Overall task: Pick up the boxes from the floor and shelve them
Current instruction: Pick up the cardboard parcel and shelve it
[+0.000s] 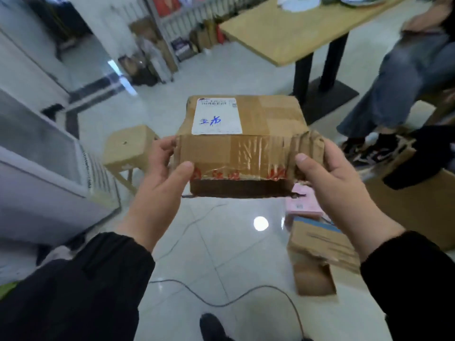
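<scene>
A taped cardboard box (246,143) with a white label (216,116) is held in the air above the tiled floor (221,242), gripped at both ends. The left hand (162,173) curls round its left end, thumb on the near face and fingers behind, and the right hand (330,178) clasps its crumpled right end the same way. Below and to the right of the held box a pink box (304,205) and a brown carton (322,242) lie on the floor, a wooden stool (128,148) stands to its left, and a wooden table (290,33) stands beyond it.
</scene>
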A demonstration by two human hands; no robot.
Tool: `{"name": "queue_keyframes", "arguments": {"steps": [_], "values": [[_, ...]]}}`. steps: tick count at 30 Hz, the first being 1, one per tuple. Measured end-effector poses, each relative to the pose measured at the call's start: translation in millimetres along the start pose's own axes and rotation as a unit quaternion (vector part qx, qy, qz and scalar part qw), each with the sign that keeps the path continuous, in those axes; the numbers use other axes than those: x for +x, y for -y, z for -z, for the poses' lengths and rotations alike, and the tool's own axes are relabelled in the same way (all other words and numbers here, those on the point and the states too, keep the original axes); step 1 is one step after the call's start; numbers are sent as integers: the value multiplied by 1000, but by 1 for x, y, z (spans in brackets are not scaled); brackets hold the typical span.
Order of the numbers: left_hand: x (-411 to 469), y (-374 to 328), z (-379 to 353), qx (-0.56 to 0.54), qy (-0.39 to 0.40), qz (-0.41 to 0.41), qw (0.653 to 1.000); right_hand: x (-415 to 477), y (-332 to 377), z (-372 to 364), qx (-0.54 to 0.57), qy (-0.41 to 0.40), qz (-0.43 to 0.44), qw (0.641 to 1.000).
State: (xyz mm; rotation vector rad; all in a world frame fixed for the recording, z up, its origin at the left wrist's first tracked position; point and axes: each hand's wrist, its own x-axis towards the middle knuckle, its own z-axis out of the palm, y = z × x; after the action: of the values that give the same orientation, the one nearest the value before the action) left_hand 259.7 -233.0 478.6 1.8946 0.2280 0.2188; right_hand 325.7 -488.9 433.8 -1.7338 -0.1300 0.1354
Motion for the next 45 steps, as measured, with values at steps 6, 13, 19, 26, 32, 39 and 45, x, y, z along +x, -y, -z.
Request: {"name": "queue_keyframes", "arguments": {"steps": [6,13,19,26,32,39,45], "values": [[-87,-73,119,-6,-172,-45,984,-27,135,-77,76,126,126,981],[-213,-107,230,36,-387,-65,919,-109,233,-190,89,251,204,942],[-344,-119,312,62,-548,-44,833,-219,280,-289,91,356,255,895],[-478,-136,367,90,-664,-9,743,-327,337,-375,108,453,296,834],[-566,-164,348,140,-771,-5,622,-394,373,-415,119,539,357,754],[-651,-196,287,190,-850,25,490,-486,378,-429,184,654,403,614],[-734,-213,229,216,-892,78,389,-586,366,-412,213,722,413,513]]}}
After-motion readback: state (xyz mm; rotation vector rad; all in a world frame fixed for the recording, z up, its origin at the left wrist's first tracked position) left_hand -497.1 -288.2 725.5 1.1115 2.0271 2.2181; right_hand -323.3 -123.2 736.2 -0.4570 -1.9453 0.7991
